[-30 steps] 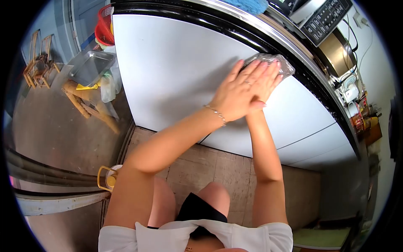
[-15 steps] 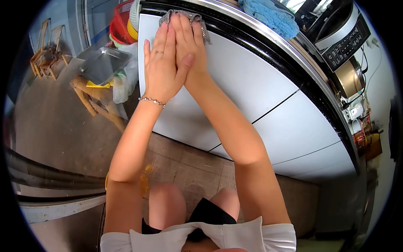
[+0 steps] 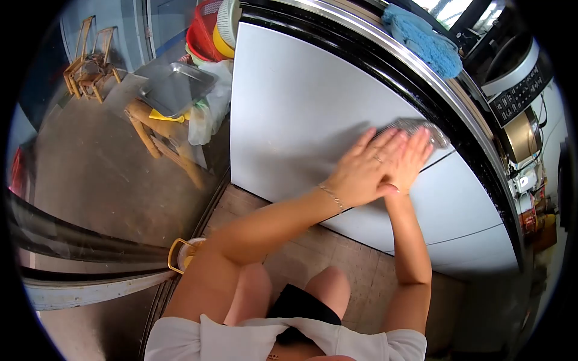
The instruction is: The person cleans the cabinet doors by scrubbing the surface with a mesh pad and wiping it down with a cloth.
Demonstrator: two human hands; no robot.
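Observation:
A grey wiping cloth (image 3: 442,139) with a shiny, mesh-like look is pressed to the white cabinet door (image 3: 289,96), close under the black trim and by the seam between two panels. My right hand (image 3: 410,163) holds it against the surface with the fingers stretched over it. My left hand (image 3: 361,171), wearing a ring and a bracelet, overlaps the right one from the left side. Its fingers are extended and rest on the right hand and near the cloth's edge. Part of the cloth is hidden beneath the fingers.
A blue towel (image 3: 421,41) lies on the counter edge (image 3: 355,33) above. Farther right is a black appliance with buttons (image 3: 521,90). Left of the cabinet, a metal tray (image 3: 177,87) and a plastic bag (image 3: 208,120) rest on a wooden stool (image 3: 144,123). A yellow-handled bucket (image 3: 180,256) stands low left.
Both hands have slid the cloth to the right along the cabinet, from its upper left corner to near the panel seam. The view has shifted slightly too.

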